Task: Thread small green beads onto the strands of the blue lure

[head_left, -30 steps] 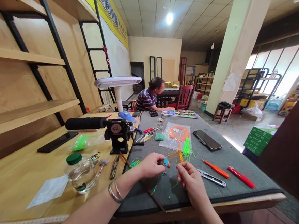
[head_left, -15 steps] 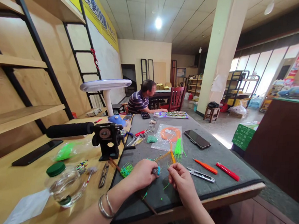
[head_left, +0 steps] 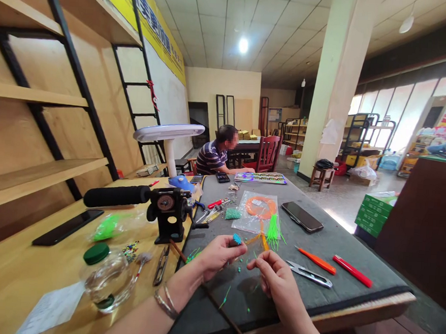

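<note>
Above the dark mat, my left hand is closed around a small bundle with a bright blue, beaded-looking end that points up past the thumb. The rest of that bundle is hidden in my fingers. Just to the right, my right hand has thumb and forefinger pinched together; what lies between them is too small to make out. Green strands show partly behind my left wrist. On the mat lie a loose green strand and several tiny green pieces. Beyond my hands is a bright green tassel beside orange strands.
Thread snips, an orange-handled tool and a red stick lie at right, below a phone. A black hand-cranked winder and a green-capped jar stand left. Another person sits across the table.
My left hand has turned, so the bundle's blue end now points up instead of right. My right hand stays pinched beside it. The whole view has shifted slightly.
</note>
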A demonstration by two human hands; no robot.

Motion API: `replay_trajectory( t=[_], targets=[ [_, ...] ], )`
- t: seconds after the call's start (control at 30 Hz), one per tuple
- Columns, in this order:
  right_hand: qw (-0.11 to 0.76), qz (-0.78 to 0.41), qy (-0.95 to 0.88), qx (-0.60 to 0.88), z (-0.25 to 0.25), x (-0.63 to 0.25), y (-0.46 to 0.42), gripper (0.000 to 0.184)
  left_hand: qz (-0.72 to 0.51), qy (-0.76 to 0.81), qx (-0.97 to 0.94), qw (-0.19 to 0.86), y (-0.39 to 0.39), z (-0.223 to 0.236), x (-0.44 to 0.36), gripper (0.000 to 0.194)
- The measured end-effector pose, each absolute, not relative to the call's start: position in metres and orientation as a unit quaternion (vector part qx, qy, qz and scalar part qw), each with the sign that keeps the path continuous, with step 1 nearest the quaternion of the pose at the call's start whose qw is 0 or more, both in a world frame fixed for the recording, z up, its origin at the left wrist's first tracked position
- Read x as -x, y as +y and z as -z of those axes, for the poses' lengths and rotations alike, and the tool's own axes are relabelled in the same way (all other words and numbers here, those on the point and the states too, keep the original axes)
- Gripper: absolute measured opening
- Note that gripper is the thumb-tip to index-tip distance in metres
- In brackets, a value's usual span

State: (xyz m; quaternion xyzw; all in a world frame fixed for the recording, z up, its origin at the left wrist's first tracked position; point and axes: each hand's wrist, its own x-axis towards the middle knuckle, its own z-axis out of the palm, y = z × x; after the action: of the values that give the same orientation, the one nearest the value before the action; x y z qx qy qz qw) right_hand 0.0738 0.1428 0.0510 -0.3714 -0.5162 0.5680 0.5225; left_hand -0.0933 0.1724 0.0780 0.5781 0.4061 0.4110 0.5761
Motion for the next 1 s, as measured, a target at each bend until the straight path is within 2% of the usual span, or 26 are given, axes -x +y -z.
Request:
replay_trajectory(
  t=[0.13,0.27,1.0],
  targets=[
    [0.543,-0.56,-0.521,0.347,-0.049,-0.06,0.147,0.034,-0.398,0.361,-0.488,0.688,0.173,-0.077,0.091,0.039],
    [0.559,-0.564,-0.501,0.342,-0.041,-0.047,0.15,0.031,-0.394,0.349,-0.44,0.728,0.175,-0.073,0.093,0.038],
    [0.567,-0.572,-0.476,0.353,-0.047,-0.045,0.146,0.027,-0.421,0.364,-0.456,0.695,0.173,-0.072,0.091,0.04]
  ],
)
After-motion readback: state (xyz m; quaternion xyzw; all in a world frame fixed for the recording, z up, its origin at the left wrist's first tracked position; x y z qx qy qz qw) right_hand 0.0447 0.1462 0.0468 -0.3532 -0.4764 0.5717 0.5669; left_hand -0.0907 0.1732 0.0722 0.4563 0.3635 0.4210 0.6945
